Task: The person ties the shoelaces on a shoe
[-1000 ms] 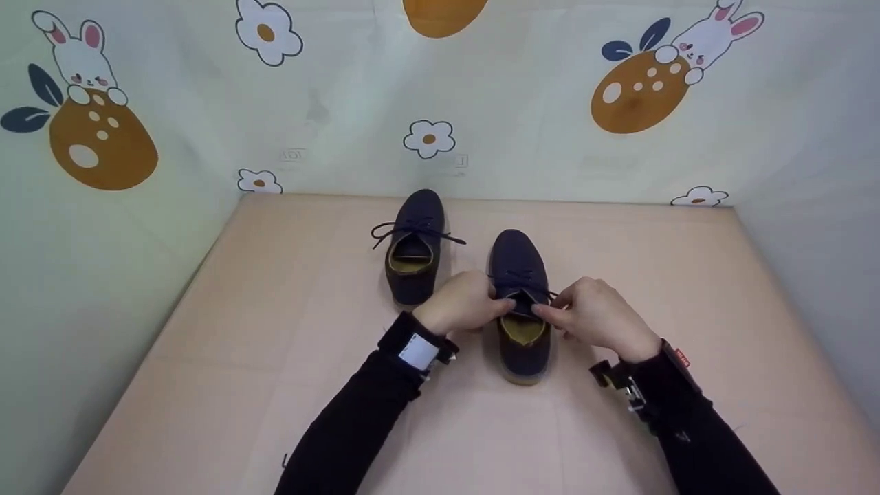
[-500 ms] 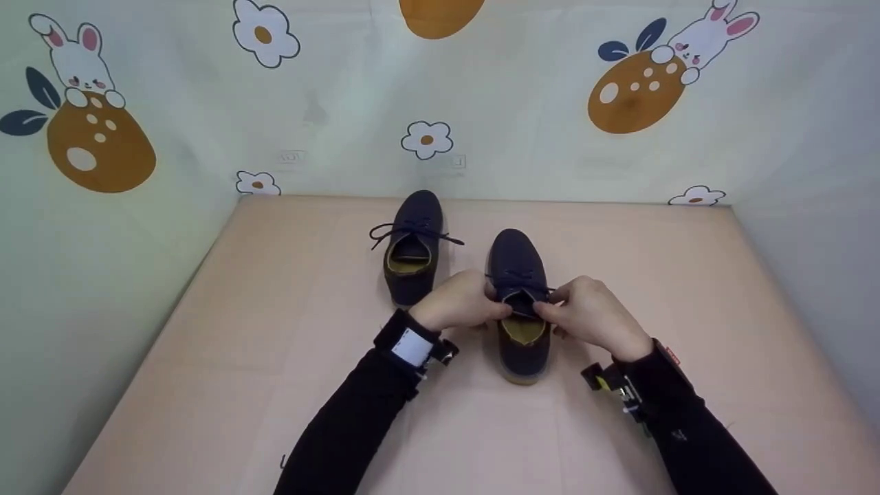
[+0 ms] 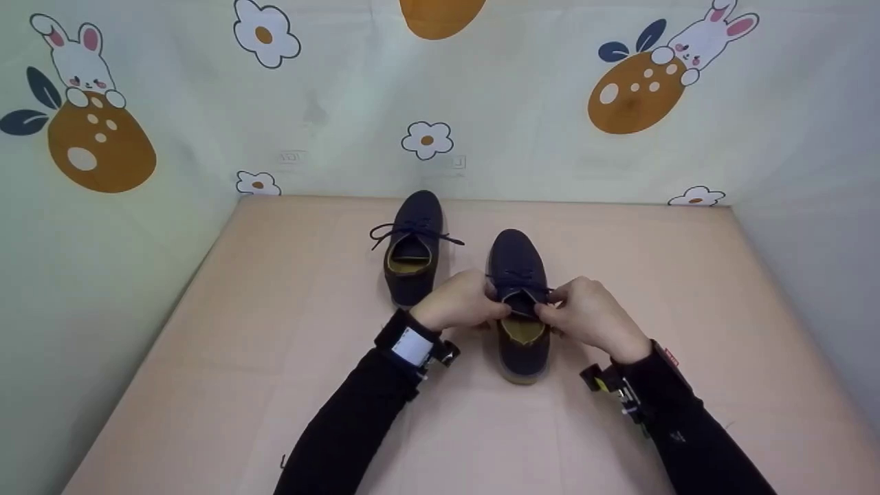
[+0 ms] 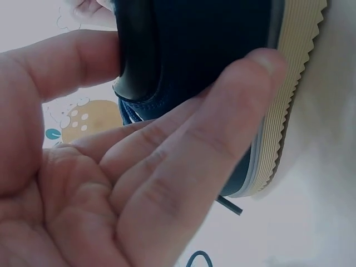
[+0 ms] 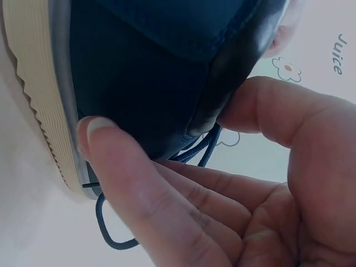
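A dark blue lace-up shoe [image 3: 512, 256] stands on the tabletop, toe pointing away, with a yellowish insole [image 3: 524, 330] showing. My left hand [image 3: 462, 300] grips its left side, and my right hand [image 3: 595, 317] grips the right. Each thumb rests at the collar edge near the tongue. In the left wrist view, fingers [image 4: 183, 161] lie along the shoe's outer wall, down to the ribbed pale sole [image 4: 297, 50]. The right wrist view shows the same hold, a fingertip [image 5: 100, 133] close to the sole, with a loop of shoelace [image 5: 114, 242] hanging beyond.
The matching shoe [image 3: 423, 210] stands to the left and farther back, its lace [image 3: 386, 232] tied in a bow. A pale wall [image 3: 522, 130] with rabbit and flower prints closes off the back of the light pinkish table [image 3: 275, 289]. Side walls flank it.
Both hands keep their hold on the shoe and barely shift. The forearms move slightly and the view shifts a little; both shoes stay in place.
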A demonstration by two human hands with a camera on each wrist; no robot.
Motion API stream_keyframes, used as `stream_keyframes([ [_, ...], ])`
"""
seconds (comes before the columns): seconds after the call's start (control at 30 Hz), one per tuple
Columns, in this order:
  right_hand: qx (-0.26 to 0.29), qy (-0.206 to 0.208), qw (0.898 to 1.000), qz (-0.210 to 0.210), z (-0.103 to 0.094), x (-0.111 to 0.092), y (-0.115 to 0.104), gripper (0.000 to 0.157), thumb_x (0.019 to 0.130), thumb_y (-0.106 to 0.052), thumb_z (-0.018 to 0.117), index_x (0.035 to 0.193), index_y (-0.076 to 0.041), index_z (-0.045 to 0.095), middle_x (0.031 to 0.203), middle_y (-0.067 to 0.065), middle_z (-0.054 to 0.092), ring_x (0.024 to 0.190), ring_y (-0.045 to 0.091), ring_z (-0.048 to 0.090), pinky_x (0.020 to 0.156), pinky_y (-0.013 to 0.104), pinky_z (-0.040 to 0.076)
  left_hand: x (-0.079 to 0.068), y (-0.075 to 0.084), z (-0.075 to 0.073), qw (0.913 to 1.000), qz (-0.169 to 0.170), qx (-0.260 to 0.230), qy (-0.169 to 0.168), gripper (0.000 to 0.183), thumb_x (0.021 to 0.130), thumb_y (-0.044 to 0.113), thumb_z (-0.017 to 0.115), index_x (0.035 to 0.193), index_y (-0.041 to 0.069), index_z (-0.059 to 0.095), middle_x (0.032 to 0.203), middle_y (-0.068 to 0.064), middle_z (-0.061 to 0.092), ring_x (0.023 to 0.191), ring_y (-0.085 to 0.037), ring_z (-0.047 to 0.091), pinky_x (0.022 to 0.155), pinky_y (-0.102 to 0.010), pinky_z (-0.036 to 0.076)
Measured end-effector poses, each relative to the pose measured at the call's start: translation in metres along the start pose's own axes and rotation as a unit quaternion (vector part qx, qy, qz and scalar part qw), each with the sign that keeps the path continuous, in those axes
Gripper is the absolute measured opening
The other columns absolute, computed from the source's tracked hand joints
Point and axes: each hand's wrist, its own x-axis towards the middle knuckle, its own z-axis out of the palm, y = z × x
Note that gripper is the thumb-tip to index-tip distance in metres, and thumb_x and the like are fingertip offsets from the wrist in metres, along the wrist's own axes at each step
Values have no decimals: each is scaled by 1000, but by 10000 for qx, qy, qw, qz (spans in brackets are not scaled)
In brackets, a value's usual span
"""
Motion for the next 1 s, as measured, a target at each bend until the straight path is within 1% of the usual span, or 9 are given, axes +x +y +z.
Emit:
stream_keyframes([
  [0.2,-94,99,9998,-115,1,0,-1,16,86,-20,66,80,-7,74,54,-7,62,45,9,49,44,24,33,0,1,0,10000,19,61,23,21,87,15,69,68,6,71,76,-16,72,73,-35,70,50,-23,44],
  [0.37,-208,168,9993,-257,2,0,-1,16,86,-18,65,74,-9,72,52,-8,60,44,8,48,44,24,34,0,-1,0,9999,71,-138,-1,19,87,13,67,70,6,71,74,-15,72,73,-35,71,51,-24,47],
  [0.47,-225,227,9989,-335,3,-1,-1,16,86,-16,64,76,-7,73,53,-7,61,44,8,50,44,25,37,1,-2,1,9998,58,-200,48,19,87,11,67,69,6,71,72,-12,72,71,-34,71,51,-24,48],
  [0.57,-249,363,9982,-413,4,-1,-1,15,86,-14,64,77,-5,73,56,-5,63,46,9,54,45,27,40,4,-1,3,9997,-11,-135,217,19,85,9,67,66,8,68,66,-5,69,61,-25,67,50,-24,46],
  [0.7,-310,573,9970,-425,6,0,-2,16,85,-11,63,71,-6,69,55,-4,61,46,10,53,44,27,40,8,0,5,9985,35,-19,554,21,83,7,67,62,11,63,59,4,60,52,-11,53,48,-23,40],
  [0.8,-329,674,9965,-367,5,1,-2,16,85,-9,62,70,-6,67,55,-3,60,46,11,51,44,26,38,11,0,8,9969,137,7,777,22,83,6,67,62,12,60,58,5,57,51,-10,51,48,-23,39],
  [0.9,-326,787,9958,-345,3,4,-2,14,86,-8,61,75,-4,69,58,-2,60,47,11,51,44,26,38,14,2,9,9950,181,-62,979,22,83,6,67,62,11,60,58,5,57,52,-10,52,49,-23,40],
  [1.0,-418,995,9934,-399,-1,10,-2,12,86,-7,61,78,-3,70,60,-1,59,47,11,49,44,27,37,20,5,9,9920,292,-166,1220,21,82,6,67,63,10,62,59,5,59,53,-11,54,51,-23,43],
])
